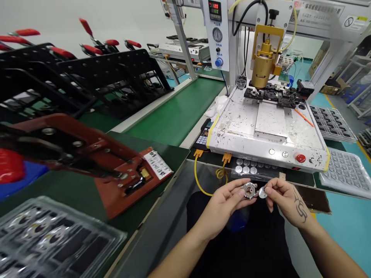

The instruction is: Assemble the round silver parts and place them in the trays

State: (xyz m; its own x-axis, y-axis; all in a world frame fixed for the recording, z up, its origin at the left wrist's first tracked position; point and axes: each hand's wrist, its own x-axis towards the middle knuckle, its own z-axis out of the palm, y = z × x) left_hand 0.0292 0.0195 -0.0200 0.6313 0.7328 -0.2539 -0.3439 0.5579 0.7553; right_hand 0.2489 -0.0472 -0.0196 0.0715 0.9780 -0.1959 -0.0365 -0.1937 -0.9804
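Between its thumb and fingers, my left hand (224,204) grips a round silver watch case (249,190) with an open ring shape. Close to its right side, my right hand (285,200) pinches a small silver disc (262,192). The case and the disc are held just apart, above my lap. Beyond my hands, a clear sheet with round silver stickers (246,170) lies at the front of the white machine (240,131).
A red-brown lever press (116,200) stands on the left bench, behind a clear plastic tray (116,236). A green conveyor belt (179,112) runs behind. Yellow cables (198,173) hang near my hands. More trays (344,172) sit at the right.
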